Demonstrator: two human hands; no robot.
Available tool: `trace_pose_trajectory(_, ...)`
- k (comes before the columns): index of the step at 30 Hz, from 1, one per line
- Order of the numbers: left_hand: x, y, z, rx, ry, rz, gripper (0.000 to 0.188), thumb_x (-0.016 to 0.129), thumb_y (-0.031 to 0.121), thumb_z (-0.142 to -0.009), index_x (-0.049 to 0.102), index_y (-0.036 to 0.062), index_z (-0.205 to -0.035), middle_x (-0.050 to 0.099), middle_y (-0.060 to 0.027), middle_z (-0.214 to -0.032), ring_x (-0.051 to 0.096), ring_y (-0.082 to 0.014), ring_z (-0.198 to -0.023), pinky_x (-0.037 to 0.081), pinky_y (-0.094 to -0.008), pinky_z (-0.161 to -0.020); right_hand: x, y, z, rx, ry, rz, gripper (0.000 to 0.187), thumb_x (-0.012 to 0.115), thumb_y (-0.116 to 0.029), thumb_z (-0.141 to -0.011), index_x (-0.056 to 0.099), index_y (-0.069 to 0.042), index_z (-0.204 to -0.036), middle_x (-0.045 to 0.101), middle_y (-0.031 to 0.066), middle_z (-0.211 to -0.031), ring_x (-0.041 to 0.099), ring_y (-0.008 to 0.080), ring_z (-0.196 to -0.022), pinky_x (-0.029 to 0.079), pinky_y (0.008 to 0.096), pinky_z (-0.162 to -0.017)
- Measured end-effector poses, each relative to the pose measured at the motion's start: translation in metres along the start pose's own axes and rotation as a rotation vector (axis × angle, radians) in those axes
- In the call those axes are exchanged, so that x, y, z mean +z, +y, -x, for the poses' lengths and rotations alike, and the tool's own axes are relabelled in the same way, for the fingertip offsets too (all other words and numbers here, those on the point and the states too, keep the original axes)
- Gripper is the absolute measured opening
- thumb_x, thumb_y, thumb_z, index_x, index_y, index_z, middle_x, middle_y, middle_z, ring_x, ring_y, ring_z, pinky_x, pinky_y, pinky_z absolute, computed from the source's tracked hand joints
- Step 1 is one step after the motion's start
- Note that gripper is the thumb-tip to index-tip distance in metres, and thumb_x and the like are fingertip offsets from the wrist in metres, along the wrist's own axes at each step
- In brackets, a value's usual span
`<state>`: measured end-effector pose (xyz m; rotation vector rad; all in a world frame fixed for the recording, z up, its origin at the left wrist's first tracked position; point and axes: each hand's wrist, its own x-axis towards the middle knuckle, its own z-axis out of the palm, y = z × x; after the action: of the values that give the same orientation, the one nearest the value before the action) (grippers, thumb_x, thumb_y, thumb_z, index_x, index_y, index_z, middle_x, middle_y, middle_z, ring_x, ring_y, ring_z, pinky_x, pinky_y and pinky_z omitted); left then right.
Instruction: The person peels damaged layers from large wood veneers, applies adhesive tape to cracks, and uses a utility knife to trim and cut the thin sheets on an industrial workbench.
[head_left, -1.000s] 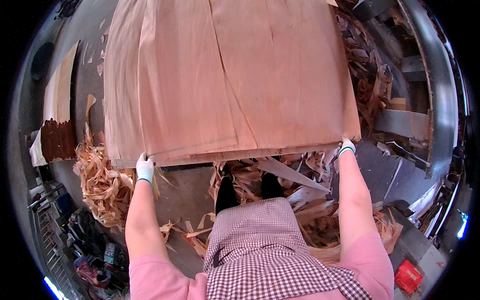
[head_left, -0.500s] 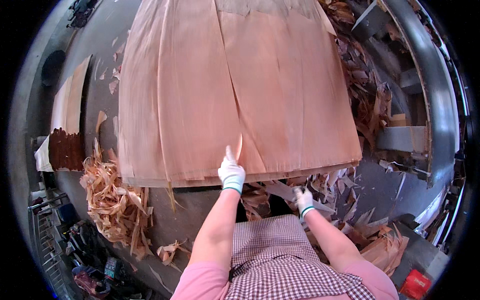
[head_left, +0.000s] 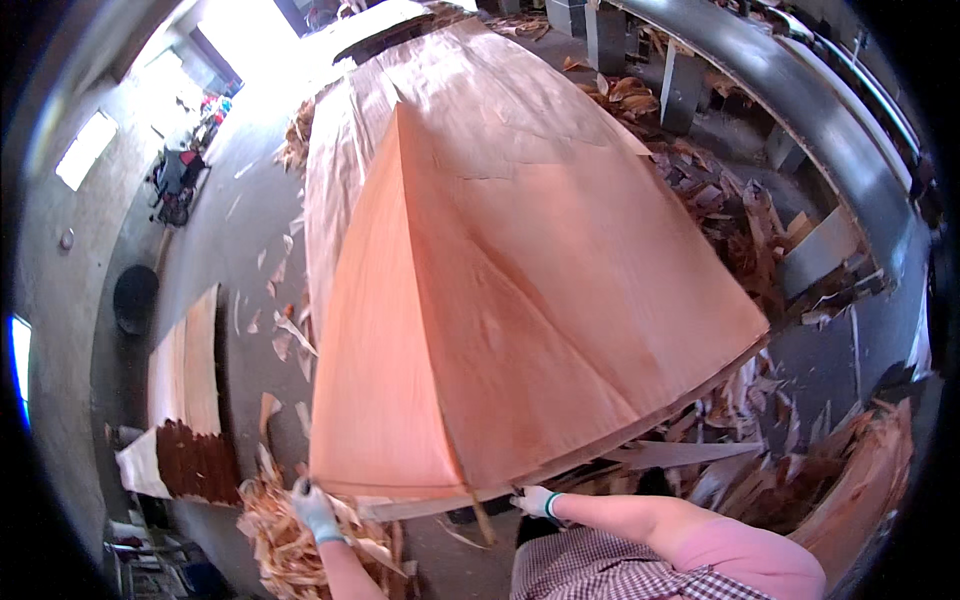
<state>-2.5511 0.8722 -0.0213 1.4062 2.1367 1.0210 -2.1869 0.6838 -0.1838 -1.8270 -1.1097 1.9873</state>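
A large stack of thin wood veneer sheets (head_left: 590, 300) spreads out before me. On its left part a brighter orange veneer sheet (head_left: 385, 400) rises to a raised ridge along its right side, with its near edge toward me. My left hand (head_left: 318, 512), in a white glove, is closed at that sheet's near left corner, its fingers partly hidden. My right hand (head_left: 538, 501), also gloved, is by the near edge of the stack, fingers curled round something small and dark that I cannot make out.
Veneer scraps (head_left: 285, 535) are heaped at the lower left, and more scraps (head_left: 720, 470) lie under the stack's right side. A long metal-topped bench (head_left: 770, 95) runs along the right. Veneer boards (head_left: 185, 370) lie on the floor at left.
My view has tilted up and turned. My left hand has moved left from the middle of the near edge to the orange sheet's corner; that sheet now shows raised over the stack.
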Motion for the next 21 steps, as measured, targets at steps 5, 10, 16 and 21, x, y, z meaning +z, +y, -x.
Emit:
trace_pose_trajectory(5, -0.047, -0.009, 0.052, 0.211, -0.113, -0.001, 0.011, 0.065, -0.003, -0.078, 0.067, -0.0018, -0.088, 0.058, -0.0043, -0.072, 0.054, -0.0106, -0.067, 0.044, -0.0258, -0.058, 0.123, 0.032, -0.103, 0.033, -0.037, -0.28, 0.043, 0.054, -0.041, -0.092, 0.059, -0.002, -0.108, 0.062, 0.0121, -0.086, 0.058, 0.024, -0.072, 0.047, 0.0377, -0.066)
trace_pose_trajectory(10, -0.028, -0.059, 0.066, 0.419, -0.301, -0.421, 0.013, 0.064, 0.008, -0.075, 0.069, 0.011, -0.087, 0.066, -0.0098, -0.083, 0.061, -0.0302, -0.079, 0.048, -0.04, -0.075, 0.127, -0.054, -0.052, -0.026, 0.021, -0.305, 0.04, 0.052, -0.04, -0.094, 0.052, -0.002, -0.107, 0.058, 0.0079, -0.088, 0.056, 0.0192, -0.066, 0.049, 0.0366, -0.062)
trace_pose_trajectory(16, 0.003, -0.215, 0.046, 0.865, -1.146, -1.1, 0.049, 0.061, 0.04, -0.077, 0.06, 0.0037, -0.109, 0.066, -0.0195, -0.099, 0.064, -0.0308, -0.09, 0.052, -0.0441, -0.076, 0.048, -0.14, 0.04, -0.25, 0.185, -0.567, 0.03, 0.059, -0.027, -0.09, 0.053, -0.003, -0.106, 0.052, 0.0015, -0.062, 0.052, 0.01, -0.052, 0.045, 0.0269, -0.049)
trace_pose_trajectory(21, 0.139, -0.162, 0.14, 1.893, -1.603, -0.222, 0.018, 0.054, 0.023, -0.083, 0.069, 0.0141, -0.079, 0.066, -0.005, -0.081, 0.062, -0.0173, -0.075, 0.049, -0.0328, -0.066, -0.03, -0.06, 0.118, -0.483, 0.731, -0.081, 0.038, 0.056, -0.027, -0.084, 0.056, -0.001, -0.111, 0.063, 0.0212, -0.077, 0.062, 0.0359, -0.068, 0.048, 0.0426, -0.064)
